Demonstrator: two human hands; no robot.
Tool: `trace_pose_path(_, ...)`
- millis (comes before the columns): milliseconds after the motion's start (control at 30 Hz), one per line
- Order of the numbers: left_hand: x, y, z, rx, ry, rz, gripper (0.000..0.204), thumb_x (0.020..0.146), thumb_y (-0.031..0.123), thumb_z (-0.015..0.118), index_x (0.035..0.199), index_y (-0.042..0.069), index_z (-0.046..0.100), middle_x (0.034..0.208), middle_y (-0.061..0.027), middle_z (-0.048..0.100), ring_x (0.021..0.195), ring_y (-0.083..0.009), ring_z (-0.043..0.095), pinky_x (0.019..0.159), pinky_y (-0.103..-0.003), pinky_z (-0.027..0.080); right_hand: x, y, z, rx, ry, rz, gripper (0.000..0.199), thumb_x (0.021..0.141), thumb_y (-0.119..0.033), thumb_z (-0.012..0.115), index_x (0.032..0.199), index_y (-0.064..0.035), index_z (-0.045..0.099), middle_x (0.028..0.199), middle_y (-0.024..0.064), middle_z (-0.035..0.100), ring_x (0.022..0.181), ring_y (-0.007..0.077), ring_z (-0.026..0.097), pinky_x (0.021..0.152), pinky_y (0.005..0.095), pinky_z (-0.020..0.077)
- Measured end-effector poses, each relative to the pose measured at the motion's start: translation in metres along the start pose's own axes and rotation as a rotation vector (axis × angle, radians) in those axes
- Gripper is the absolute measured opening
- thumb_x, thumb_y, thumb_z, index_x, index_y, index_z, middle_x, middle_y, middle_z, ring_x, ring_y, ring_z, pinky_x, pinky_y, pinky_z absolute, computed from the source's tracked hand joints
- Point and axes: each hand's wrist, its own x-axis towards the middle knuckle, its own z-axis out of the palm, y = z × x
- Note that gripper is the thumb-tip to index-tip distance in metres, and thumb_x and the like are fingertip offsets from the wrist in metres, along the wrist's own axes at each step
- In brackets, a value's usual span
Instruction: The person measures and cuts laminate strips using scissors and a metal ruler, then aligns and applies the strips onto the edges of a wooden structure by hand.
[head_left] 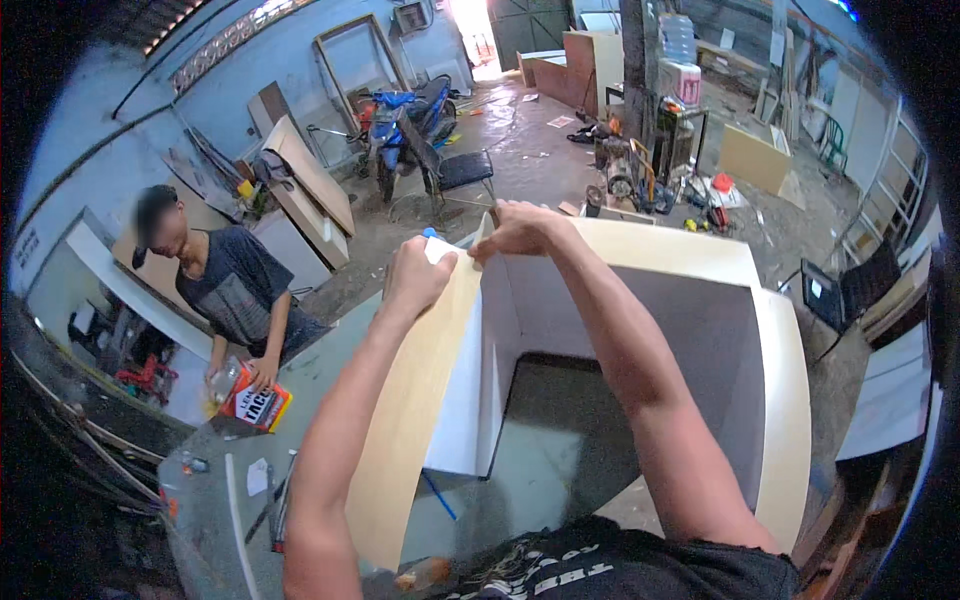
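Note:
An open box frame of pale wood panels with white inner faces (700, 310) stands on the grey-green worktable (570, 430) before me. Its long left panel edge (400, 450) runs away from me under my left forearm. My left hand (418, 275) is closed at the far end of that edge, around a small white piece with a blue tip (433, 246); its kind is unclear. Just right of it, my right hand (522, 230) curls its fingers over the far left corner of the frame, gripping the panel there. Its fingertips are partly hidden.
At the left a co-worker (235, 270) handles an orange-and-white can (255, 400) at the table's edge. A blue pen-like stick (438, 497) lies near the frame. Beyond stand a black chair (460, 170), a blue motorbike (405, 130) and, on the floor, scattered tools (708, 210).

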Motion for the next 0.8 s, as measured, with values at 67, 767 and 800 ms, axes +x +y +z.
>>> trace_pose_path(67,-0.01,0.001,-0.001,0.102,0.006,-0.002,0.041,0.087,0.028,0.071,0.108,-0.007,0.068,0.105,-0.0304,0.07,0.102,-0.0434,0.069,0.091,-0.05,0.053,-0.003,-0.004,0.0,0.028,0.014,-0.016,0.093,0.066,-0.062,0.081,0.129,0.0025,0.059,0.129,0.0236,0.065,0.12,0.0346,0.063,0.099,0.0452,0.05)
trace_pose_path(767,-0.24,0.035,-0.063,0.398,-0.448,0.303,0.101,0.1,0.065,0.04,0.157,-0.011,0.005,0.162,-0.034,0.016,0.155,-0.0397,0.014,0.127,-0.043,0.012,0.021,0.014,0.009,0.34,-0.113,-0.11,0.079,0.073,-0.047,0.086,0.126,0.0037,0.057,0.102,0.0175,0.069,0.085,0.0216,0.065,0.069,0.0383,0.0529)
trace_pose_path(800,-0.249,0.036,-0.065,0.392,-0.454,0.294,0.103,0.099,0.066,0.042,0.157,-0.011,0.005,0.162,-0.0344,0.016,0.154,-0.04,0.014,0.127,-0.043,0.013,0.018,0.014,0.007,0.335,-0.133,-0.088,0.081,0.073,-0.048,0.086,0.127,0.0032,0.056,0.101,0.0173,0.068,0.084,0.0217,0.064,0.068,0.0388,0.0524)
